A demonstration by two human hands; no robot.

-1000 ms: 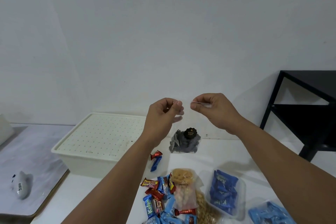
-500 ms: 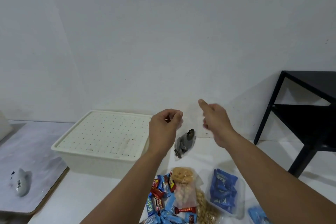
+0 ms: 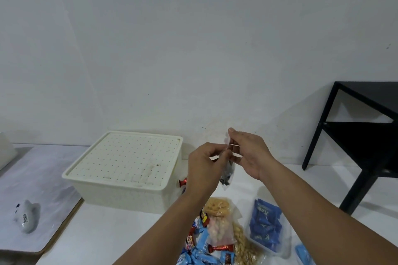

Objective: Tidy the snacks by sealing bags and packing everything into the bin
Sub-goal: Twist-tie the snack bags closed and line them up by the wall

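Over on the far left there's a little grey shark-shaped thing [image 3: 27, 216] lying on a grey mat [image 3: 43, 170]. Next to that sits the cream bin [image 3: 127, 170] with its dotted lid on, resting on the white surface [image 3: 103, 234], and a red-wrapped candy [image 3: 183, 182] pokes out just beside its right wall. Then we get to our left hand [image 3: 204, 170], fingers pinched on the top edge of a small clear bag [image 3: 227, 175] with dark stuff inside, which hangs in the air above the surface, right of the bin. Our right hand [image 3: 247, 155] is pinching the same top edge from the other side, thumb and forefinger closed on the plastic. Below the hands there's the snack pile [image 3: 206, 249]: blue and red wrappers, a clear bag of pale puffs [image 3: 219, 229] and peanuts [image 3: 244, 247]. Right of that, a clear bag of blue packets [image 3: 266, 229]. Far right stands a black side table [image 3: 364, 142].
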